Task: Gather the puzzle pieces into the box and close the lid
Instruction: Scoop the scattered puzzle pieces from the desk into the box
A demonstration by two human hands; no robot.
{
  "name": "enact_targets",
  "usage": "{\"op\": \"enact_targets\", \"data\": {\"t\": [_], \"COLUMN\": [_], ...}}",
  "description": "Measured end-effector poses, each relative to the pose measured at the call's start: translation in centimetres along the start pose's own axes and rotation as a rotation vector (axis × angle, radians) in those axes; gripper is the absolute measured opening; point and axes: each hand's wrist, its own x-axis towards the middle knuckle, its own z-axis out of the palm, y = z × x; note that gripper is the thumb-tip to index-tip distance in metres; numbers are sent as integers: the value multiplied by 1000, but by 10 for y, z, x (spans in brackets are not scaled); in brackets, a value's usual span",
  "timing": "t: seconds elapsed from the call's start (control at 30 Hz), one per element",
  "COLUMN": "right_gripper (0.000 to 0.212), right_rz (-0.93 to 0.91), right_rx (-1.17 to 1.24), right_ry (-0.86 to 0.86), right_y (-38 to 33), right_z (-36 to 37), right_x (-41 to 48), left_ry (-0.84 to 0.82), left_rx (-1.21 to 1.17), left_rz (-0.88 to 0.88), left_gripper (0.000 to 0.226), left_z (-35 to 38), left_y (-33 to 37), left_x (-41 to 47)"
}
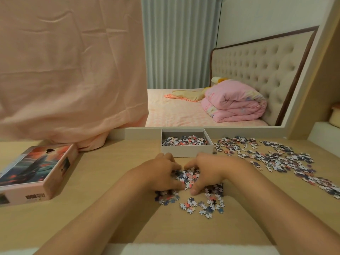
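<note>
A heap of puzzle pieces (pixel 187 176) is cupped between the curled left hand (pixel 161 172) and right hand (pixel 208 170); light and loose, it is probably best scooped from beneath.

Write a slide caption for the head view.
Left hand and right hand cup a mound of puzzle pieces before the open box; the lid lies left.
</note>
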Motion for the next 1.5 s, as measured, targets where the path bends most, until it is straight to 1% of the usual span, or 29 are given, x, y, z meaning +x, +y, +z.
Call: {"op": "enact_targets", "data": {"t": [0.17, 0.27, 0.43, 0.53, 0.6, 0.73, 0.87, 1.0, 1.07, 1.13, 1.2, 1.23, 1.3, 1.43, 1.5], "right_gripper": [68, 46, 21, 20, 17, 13, 7, 8, 9, 18, 26, 27, 23, 18, 18], "right_rz": [-43, -37, -62, -61, -51, -55, -60, -52, -44, -63, -73, -70, -68, -90, -96], "right_rx": [106, 188, 298, 370, 446, 556, 628, 620, 525, 425, 394, 401, 418, 416, 433], "right_ry": [93, 144, 213, 249, 277, 395, 527, 619, 618, 566, 513, 507, 514, 555, 570], "right_y": [0, 1, 3, 4, 6, 10, 10, 13, 15, 19, 25, 28, 31, 33, 31], "right_z": [3, 6, 8, 9, 9, -2, -26, -50, -55, -53, -48, -47, -44, -44, -42], "right_x": [3, 8, 11, 13, 15, 23, 36, 56, 66, 76, 83, 84, 81, 66, 51], "left_ry": [103, 123, 207, 227, 240, 307, 402, 483, 481, 445, 408, 403, 425, 539, 572], "left_rx": [-125, -167, -201, -242, -312, -376, -444, -434, -413, -360, -351, -354, -344, -290, -260], "left_rz": [21, 19, 13, 25, 24, 41, 38, 13, 0, -2, 3, 1, -14, 0, 5], "left_gripper": [48, 38, 20, 17, 15, 6, 9, 12, 15, 21, 28, 31, 33, 21, 21], "left_z": [3, 2, 2, 0, -4, -22, -46, -60, -60, -53, -45, -41, -37, -39, -39], "left_y": [0, 3, 2, -2, -6, -13, -21, -26, -29, -32, -37, -40, -45, -43, -40], "left_x": [6, 7, 11, 15, 17, 25, 44, 70, 82, 89, 92, 92, 89, 74, 57]}}
